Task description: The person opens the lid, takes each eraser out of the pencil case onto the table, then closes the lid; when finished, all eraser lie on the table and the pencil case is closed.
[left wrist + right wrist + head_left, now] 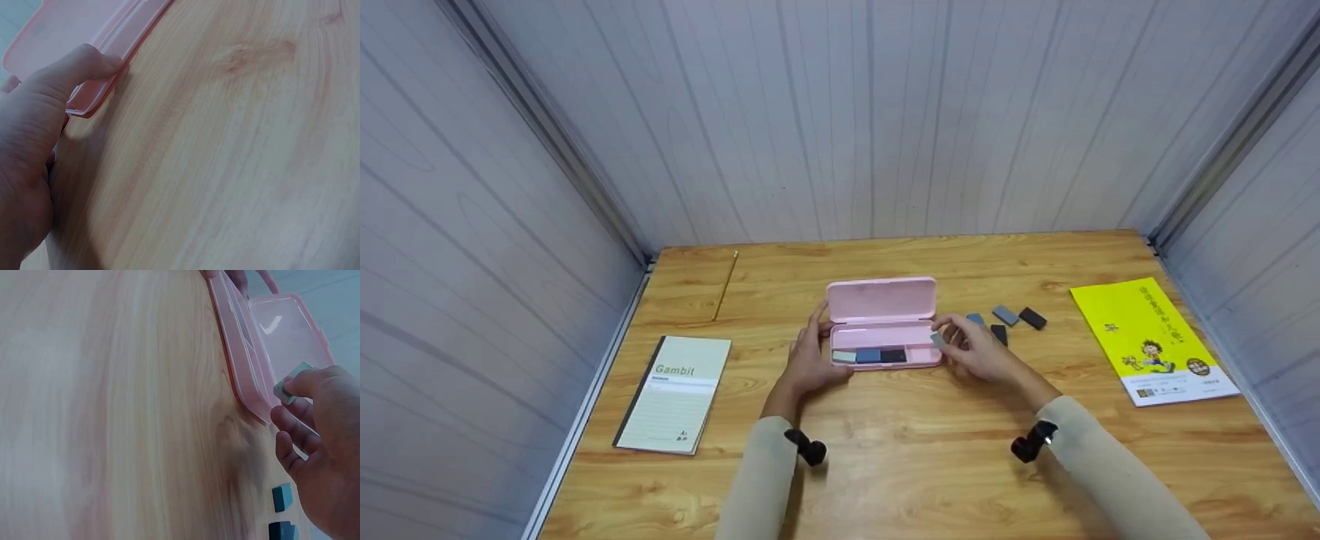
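Observation:
A pink pencil case [883,336] lies with its lid [881,300] raised. My left hand [810,358] holds its left end, the thumb [95,63] on the front rim and the fingers behind. In the front compartment sit a pale green block [844,357], a blue block [869,355] and a black block [893,355] in a row. My right hand [976,351] pinches a small grey-green rectangular block [293,382] between thumb and fingers, at the case's right end. The row's right part shows bare pink plastic.
Right of the case lie several loose blocks: a grey one [1005,315], a black one [1033,318], another black one [999,334] and a blue one [976,319]. A notebook [671,394] and a pencil [725,286] lie left; a yellow booklet [1151,341] lies right. Panel walls enclose the table.

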The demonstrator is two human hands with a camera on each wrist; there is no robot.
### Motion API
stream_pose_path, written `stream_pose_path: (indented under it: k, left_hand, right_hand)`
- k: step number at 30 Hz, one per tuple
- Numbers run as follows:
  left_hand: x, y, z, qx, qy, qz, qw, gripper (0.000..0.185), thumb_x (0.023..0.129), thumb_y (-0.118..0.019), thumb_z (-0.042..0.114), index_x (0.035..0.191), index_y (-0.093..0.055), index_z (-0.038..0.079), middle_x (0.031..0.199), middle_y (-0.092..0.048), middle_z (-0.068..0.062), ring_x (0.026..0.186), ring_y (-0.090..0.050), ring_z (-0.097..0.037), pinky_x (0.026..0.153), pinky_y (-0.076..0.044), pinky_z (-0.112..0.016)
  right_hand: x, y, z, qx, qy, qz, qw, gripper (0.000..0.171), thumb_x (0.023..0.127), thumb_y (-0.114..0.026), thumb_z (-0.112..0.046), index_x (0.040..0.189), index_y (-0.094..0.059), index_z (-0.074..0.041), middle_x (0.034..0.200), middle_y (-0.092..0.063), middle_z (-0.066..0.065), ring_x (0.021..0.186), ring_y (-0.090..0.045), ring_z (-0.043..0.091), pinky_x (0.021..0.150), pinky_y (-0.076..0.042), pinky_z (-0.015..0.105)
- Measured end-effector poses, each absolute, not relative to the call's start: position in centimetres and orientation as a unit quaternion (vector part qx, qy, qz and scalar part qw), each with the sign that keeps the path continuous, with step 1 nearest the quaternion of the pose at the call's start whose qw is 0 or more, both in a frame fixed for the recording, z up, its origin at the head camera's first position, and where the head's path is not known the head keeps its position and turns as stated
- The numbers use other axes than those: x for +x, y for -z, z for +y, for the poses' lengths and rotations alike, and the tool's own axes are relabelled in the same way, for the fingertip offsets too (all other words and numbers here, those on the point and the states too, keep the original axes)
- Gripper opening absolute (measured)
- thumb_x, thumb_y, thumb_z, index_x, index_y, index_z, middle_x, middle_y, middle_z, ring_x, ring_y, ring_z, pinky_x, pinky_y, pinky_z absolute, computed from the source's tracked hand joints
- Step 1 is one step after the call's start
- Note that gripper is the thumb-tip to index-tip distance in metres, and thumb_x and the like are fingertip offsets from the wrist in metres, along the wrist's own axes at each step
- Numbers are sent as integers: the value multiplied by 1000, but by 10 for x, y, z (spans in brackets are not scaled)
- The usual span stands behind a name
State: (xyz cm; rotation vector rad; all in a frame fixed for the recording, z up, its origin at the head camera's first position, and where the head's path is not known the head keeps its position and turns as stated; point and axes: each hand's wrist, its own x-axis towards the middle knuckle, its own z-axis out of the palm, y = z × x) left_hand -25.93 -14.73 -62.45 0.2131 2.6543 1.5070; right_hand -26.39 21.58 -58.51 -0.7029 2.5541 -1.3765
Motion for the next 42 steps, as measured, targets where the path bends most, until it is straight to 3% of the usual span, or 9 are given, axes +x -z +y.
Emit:
stream_pose_path:
  k: [11, 22, 31, 42]
  left_hand:
    - [-259, 627, -148, 84, -486, 869, 32, 141, 68, -104, 24, 180, -18, 30, 156, -67, -7, 147, -52, -31, 122, -27, -56]
    - [-260, 626, -147, 70, -493, 867, 38, 143, 67, -105, 24, 180, -18, 34, 158, -66, -6, 151, -49, -31, 128, -23, -60]
    - [-260, 627, -148, 74, -484, 871, 38, 142, 68, -105, 25, 180, -18, 34, 158, -67, -5, 148, -50, -30, 123, -26, -54]
    - [-259, 626, -148, 80, -482, 872, 31, 141, 69, -104, 28, 180, -18, 29, 155, -69, -7, 145, -53, -32, 122, -28, -58]
  right_hand:
    - [-265, 578, 252, -209, 466, 859, 32, 31, 106, -73, -2, 136, -65, 3, 110, -71, 20, 94, -61, 9, 83, -50, 21]
    - [-265, 572, 287, -174, 462, 869, 31, 33, 107, -72, -3, 139, -66, 0, 109, -73, 20, 89, -60, 10, 79, -50, 21]
    - [-263, 582, 314, -147, 475, 867, 14, 36, 105, -73, 2, 140, -65, 4, 112, -73, 25, 87, -61, 7, 76, -51, 19]
    - [-255, 593, 340, -110, 446, 888, 32, 32, 106, -70, 3, 138, -63, 3, 110, -71, 22, 85, -62, 7, 77, -53, 20]
